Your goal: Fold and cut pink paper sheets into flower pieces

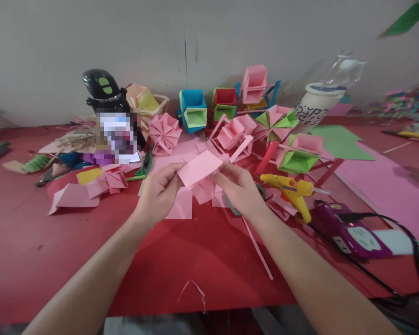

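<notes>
Between my two hands a piece of pink paper (200,168) is held tilted above the red table. My left hand (162,188) pinches its left edge, thumb and fingers closed. Its right end is gripped by my right hand (238,184), whose fingertips are partly hidden behind the paper. Below lie more pink paper squares (181,204). The green handle of what looks like scissors (232,207) shows partly under my right hand. Folded pink paper pieces (113,181) lie to the left of my left hand.
Several folded paper models (192,111) stand along the wall. A yellow glue gun (293,188) lies at right near a purple power strip (352,230) with a black cable. A blurred-out phone (120,137) leans on a black stand at left. A white patterned cup (312,107) stands back right.
</notes>
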`<state>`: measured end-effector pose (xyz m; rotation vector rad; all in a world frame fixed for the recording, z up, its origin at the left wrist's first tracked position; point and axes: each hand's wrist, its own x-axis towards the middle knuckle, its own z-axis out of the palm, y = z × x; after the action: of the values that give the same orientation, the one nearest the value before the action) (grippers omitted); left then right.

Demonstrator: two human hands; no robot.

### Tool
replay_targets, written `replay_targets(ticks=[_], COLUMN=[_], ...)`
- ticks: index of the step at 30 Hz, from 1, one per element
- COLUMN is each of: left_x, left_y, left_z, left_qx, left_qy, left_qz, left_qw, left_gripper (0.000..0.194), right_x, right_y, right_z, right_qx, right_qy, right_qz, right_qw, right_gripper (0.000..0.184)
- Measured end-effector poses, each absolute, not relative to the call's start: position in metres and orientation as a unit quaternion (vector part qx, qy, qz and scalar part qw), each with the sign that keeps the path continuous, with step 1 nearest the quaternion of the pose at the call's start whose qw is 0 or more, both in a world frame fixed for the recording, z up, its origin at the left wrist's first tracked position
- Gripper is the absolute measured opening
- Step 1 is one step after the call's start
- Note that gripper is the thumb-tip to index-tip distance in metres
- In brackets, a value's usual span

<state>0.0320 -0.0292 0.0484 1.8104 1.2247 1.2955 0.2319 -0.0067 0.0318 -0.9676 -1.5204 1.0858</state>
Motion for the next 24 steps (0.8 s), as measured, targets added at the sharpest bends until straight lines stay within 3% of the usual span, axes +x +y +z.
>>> replay_targets(ticks=[5, 10, 20, 24], left_x=[0.0311, 0.0279, 0.0288, 0.0282], left_y=[-0.0239, -0.0206, -0.0240, -0.0240], left_z=[0.0452, 0.0425, 0.0477, 0.0477], left_qx=[0.572, 0.490, 0.653, 0.623], left_qy=[0.430, 0.419, 0.450, 0.481], left_qz=[0.531, 0.528, 0.462, 0.457], left_qw=[0.454, 0.552, 0.397, 0.415], left_gripper=[0.025, 0.030, 0.031, 0.035], right_x=[0.2319, 0.2316, 0.2290, 0.2315], right_y=[-0.0088, -0.0061, -0.0078, -0.0075], right_z=[0.0323, 0.0307, 0.0255, 0.0249], right_qx=[-0.420, -0.390, -0.400, -0.411], right_qy=[-0.599, -0.549, -0.476, -0.522], right_qz=[0.518, 0.579, 0.637, 0.608], right_qw=[0.443, 0.460, 0.457, 0.435], right_gripper=[0.037, 0.030, 0.028, 0.032])
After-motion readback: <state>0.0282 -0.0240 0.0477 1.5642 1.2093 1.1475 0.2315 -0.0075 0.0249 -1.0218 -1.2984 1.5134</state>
